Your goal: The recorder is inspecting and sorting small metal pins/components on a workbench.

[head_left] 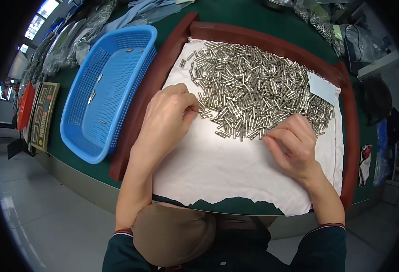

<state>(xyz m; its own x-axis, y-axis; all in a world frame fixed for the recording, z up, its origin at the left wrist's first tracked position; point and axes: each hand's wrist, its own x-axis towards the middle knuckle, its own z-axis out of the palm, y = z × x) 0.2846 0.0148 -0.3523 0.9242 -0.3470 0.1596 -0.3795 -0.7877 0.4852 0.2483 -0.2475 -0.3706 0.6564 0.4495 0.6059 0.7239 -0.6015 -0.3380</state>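
Dark sleeves lead up to both hands: left hand (167, 119) pinches pins at the heap of small metal pins (258, 93), right hand (291, 145) curled, grip unclear; picking singly from the heap's edge looks wisest.

Both forearms are bare from the wrists down to near the elbows, where dark navy sleeves are pushed up. Each sleeve ends in a ribbed cuff with thin red and white stripes, one at about seven o'clock, the other at about four o'clock. The same dark garment covers the chest along the lower edge at six o'clock, with a small button showing near its middle. The left hand (166, 119) and the right hand (292, 146) wear no gloves, rings or watch.
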